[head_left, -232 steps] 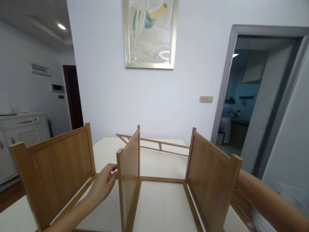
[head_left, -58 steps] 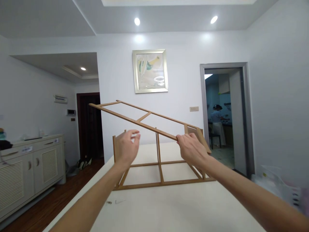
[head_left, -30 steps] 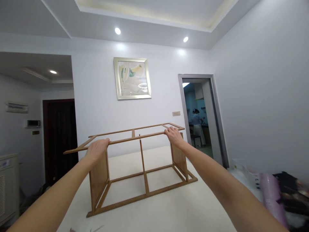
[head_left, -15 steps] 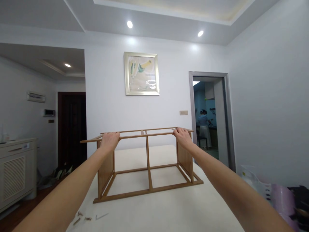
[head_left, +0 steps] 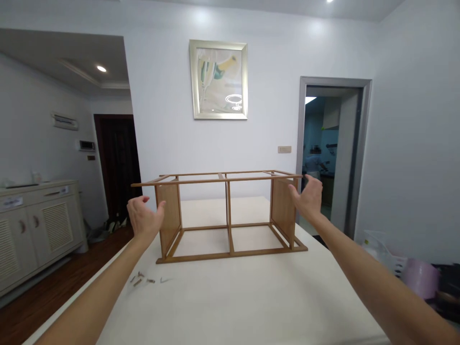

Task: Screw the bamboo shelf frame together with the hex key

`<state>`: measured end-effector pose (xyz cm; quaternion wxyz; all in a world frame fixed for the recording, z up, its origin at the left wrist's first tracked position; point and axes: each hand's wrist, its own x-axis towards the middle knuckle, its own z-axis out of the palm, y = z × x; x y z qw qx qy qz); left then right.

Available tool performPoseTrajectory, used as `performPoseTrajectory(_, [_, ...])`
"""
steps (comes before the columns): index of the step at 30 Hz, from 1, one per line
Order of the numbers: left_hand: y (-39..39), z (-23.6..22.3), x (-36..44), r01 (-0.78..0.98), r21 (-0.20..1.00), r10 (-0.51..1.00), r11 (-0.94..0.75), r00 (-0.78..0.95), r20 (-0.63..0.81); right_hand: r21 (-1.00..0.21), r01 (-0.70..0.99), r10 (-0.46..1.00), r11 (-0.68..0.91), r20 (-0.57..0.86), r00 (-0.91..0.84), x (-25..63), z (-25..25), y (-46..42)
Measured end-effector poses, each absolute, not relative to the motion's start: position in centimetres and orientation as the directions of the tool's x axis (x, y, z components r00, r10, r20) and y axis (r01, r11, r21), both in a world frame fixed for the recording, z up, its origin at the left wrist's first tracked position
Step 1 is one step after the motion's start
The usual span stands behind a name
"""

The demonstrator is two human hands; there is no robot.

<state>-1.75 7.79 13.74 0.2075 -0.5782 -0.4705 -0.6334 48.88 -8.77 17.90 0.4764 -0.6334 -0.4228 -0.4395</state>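
A wooden shelf frame (head_left: 228, 214) stands on the white table (head_left: 244, 306), with two side panels and a middle upright. A thin slatted wooden top frame (head_left: 219, 178) lies flat across the uprights, overhanging at the left. My left hand (head_left: 143, 218) hovers open just left of the left side panel, fingers spread, touching nothing. At the right side panel my right hand (head_left: 306, 197) is open too, palm turned toward the frame and a little clear of it.
Several screws and an Allen key (head_left: 147, 280) lie on the table near my left arm. A white sideboard (head_left: 32, 225) stands at the left. A basket and a pink object (head_left: 419, 278) sit at the right. Another person (head_left: 313, 167) stands in the far doorway.
Both hands have let go of the top frame, which now rests level on the uprights. The hands have drawn down and outward to either side.
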Motion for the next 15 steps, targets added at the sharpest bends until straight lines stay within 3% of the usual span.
performPoseTrajectory(3, [7.9, 8.9, -2.8, 0.735, 0.572, 0.573, -0.364, -0.308, 0.76, -0.509, 0.845, 0.262, -0.164, 0.803, 0.535, 50.3, 12.8, -9.0])
performPoseTrajectory(6, [7.7, 5.0, -2.5, 0.723, 0.641, 0.816, -0.257, -0.193, 0.545, -0.653, 0.718, 0.465, -0.24, 0.572, 0.676, 50.1, 7.7, -8.5])
performPoseTrajectory(10, [7.7, 2.2, -1.9, 0.751, 0.623, 0.888, -0.22, -0.111, 0.447, -0.639, 0.636, 0.575, -0.434, 0.347, 0.741, 48.7, 3.1, -7.8])
performPoseTrajectory(15, [7.5, 1.4, -2.5, 0.766, 0.602, 0.895, -0.226, -0.08, 0.439, -0.573, 0.626, 0.581, -0.529, 0.294, 0.759, 47.5, 1.0, -8.2])
